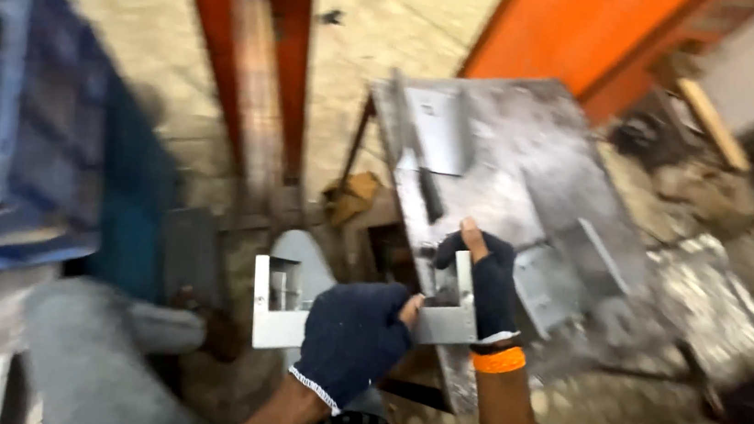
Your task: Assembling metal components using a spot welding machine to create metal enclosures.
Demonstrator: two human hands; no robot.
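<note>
Landmark: steel work plate (527, 180), tilted, grey, scuffed. Both hands wear dark fingerless gloves. Left hand (354, 339) closed round a flat notched sheet-metal bracket (285, 309), gripping near its middle; bracket sits at plate's near-left edge, partly overlapping it. Right hand (485, 282) pinches bracket's right end, fingers wrapped, thumb up, over plate's near edge. Handling est.: bracket stiff, light, thin; cut edges likely sharp, so hold on flat faces, not notches. Orange frame (588, 34) beyond plate; blue crate (27, 114) well left.
</note>
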